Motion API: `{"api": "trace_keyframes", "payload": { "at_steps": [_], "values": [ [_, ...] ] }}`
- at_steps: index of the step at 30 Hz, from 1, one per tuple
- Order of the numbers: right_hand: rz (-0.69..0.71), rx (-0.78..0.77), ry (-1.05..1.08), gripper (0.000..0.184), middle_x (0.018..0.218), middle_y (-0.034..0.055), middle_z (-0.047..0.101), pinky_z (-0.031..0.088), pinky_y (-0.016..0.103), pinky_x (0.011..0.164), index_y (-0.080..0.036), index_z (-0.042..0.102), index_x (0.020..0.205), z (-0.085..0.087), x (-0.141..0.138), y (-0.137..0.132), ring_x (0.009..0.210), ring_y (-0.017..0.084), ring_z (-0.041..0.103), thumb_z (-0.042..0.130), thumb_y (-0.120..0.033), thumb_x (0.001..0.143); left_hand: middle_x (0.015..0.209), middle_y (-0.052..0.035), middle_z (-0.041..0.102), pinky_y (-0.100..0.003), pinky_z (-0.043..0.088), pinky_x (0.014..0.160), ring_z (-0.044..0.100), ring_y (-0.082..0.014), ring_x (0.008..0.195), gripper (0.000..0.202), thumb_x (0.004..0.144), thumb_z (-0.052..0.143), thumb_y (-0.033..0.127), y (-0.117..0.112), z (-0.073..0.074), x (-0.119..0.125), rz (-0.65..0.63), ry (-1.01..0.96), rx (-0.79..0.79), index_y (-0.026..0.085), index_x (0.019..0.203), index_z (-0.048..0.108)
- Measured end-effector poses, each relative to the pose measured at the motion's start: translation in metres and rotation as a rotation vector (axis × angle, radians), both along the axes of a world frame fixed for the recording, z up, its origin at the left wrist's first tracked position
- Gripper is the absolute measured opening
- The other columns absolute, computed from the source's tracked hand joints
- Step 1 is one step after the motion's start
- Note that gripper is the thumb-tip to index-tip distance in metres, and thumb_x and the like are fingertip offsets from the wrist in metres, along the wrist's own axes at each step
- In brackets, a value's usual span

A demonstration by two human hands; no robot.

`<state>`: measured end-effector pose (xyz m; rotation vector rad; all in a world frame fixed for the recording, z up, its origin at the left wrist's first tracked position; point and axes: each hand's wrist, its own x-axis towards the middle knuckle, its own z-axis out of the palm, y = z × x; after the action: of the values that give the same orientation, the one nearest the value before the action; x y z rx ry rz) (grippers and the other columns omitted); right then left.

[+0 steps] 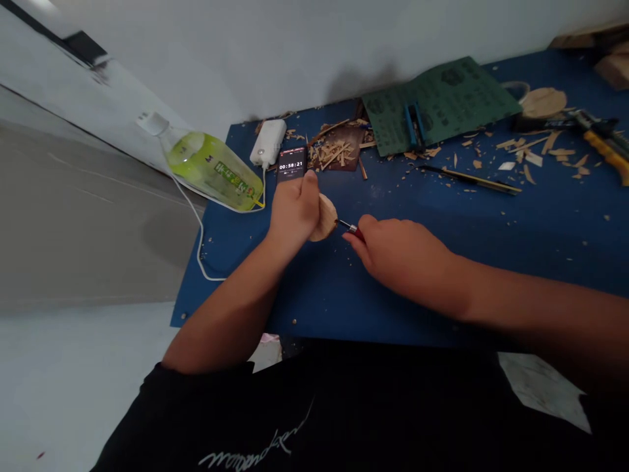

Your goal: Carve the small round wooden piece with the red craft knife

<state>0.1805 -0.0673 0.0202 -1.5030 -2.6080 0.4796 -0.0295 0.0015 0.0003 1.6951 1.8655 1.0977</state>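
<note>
While left hand (pixel 295 210) grips disc (pixel 327 218), right (pixel 403 255) holds knife (pixel 352 228).

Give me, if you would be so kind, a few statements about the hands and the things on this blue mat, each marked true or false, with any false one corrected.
The left hand grips a rounded piece of wood. True.
The right hand holds a small red-handled knife. True.
The phone displays a photograph. False: it shows a timer reading 00:58:21.
The white power bank sits on the floor. False: it is on the blue mat.
The wood shavings are all inside a box. False: they lie scattered on the mat.
</note>
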Motion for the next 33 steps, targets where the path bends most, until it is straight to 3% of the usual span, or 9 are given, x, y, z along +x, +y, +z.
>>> {"api": "trace_keyframes", "payload": {
  "at_steps": [7, 15, 21, 33],
  "values": [
    [0.096, -0.181, 0.222, 0.042, 0.08, 0.0083, 0.073, 0.031, 0.035, 0.066, -0.022, 0.062, 0.087, -0.004, 0.01, 0.022, 0.071, 0.021, 0.063, 0.046, -0.05, 0.114, 0.054, 0.001, 0.045, -0.033, 0.029, 0.054, 0.041, -0.013, 0.054, 0.063, 0.111, 0.056, 0.052, -0.006, 0.003, 0.0, -0.071, -0.051, -0.053, 0.021, 0.056, 0.049],
    [0.194, -0.252, 0.292, 0.042, 0.078, 0.005, 0.069, 0.033, 0.031, 0.067, -0.022, 0.061, 0.086, -0.005, 0.024, 0.035, 0.069, 0.018, 0.054, 0.049, -0.052, 0.113, 0.057, 0.0, 0.049, -0.031, 0.031, 0.051, 0.044, -0.013, 0.053, 0.063, 0.106, 0.059, 0.064, -0.006, 0.003, -0.002, -0.093, -0.083, -0.148, 0.022, 0.059, 0.055],
    [0.225, -0.295, 0.298, 0.041, 0.077, 0.004, 0.068, 0.033, 0.03, 0.067, -0.021, 0.062, 0.087, -0.004, 0.026, 0.039, 0.066, 0.016, 0.053, 0.051, -0.052, 0.112, 0.057, -0.0002, 0.05, -0.03, 0.031, 0.049, 0.044, -0.0126, 0.052, 0.058, 0.106, 0.06, 0.059, -0.006, -0.001, -0.004, -0.105, -0.146, -0.197, 0.022, 0.061, 0.054],
    [0.28, -0.242, 0.267, 0.044, 0.073, 0.001, 0.065, 0.032, 0.031, 0.068, -0.022, 0.063, 0.086, -0.004, 0.03, 0.043, 0.065, 0.016, 0.053, 0.05, -0.054, 0.113, 0.059, -0.0007, 0.054, -0.027, 0.036, 0.048, 0.05, -0.0123, 0.051, 0.053, 0.105, 0.062, 0.056, -0.006, 0.0, 0.0, -0.12, -0.264, -0.289, 0.021, 0.065, 0.058]
  ]
}}
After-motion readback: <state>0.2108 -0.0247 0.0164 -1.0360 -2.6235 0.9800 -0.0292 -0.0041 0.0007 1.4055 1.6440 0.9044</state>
